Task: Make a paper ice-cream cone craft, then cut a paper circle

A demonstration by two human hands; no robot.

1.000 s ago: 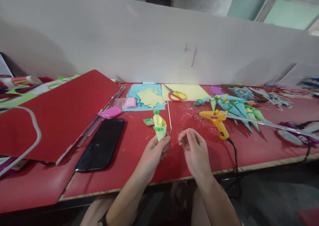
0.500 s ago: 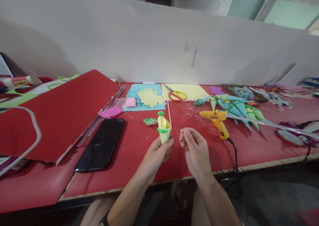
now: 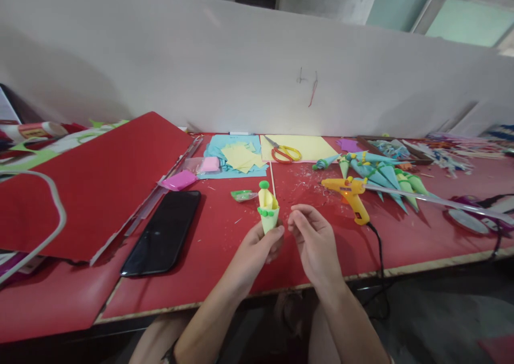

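My left hand grips a pale green paper cone near its lower tip. The cone stands roughly upright, with green clay balls round its middle, yellow paper rising from its mouth and one green ball on top. Just to the right, my right hand is raised with thumb and fingertips pinched together. Whatever sits between those fingertips, if anything, is too small to make out. A small gap separates the two hands. Behind the cone lies a small packet of green clay.
A yellow glue gun lies to the right, its cord hanging over the edge. Beyond it are several finished paper cones. Scissors rest on yellow paper at the back. A black phone and red board lie left.
My left hand and the cone have shifted slightly right, closer to my right hand. The right hand stays nearly in place, still pinched.
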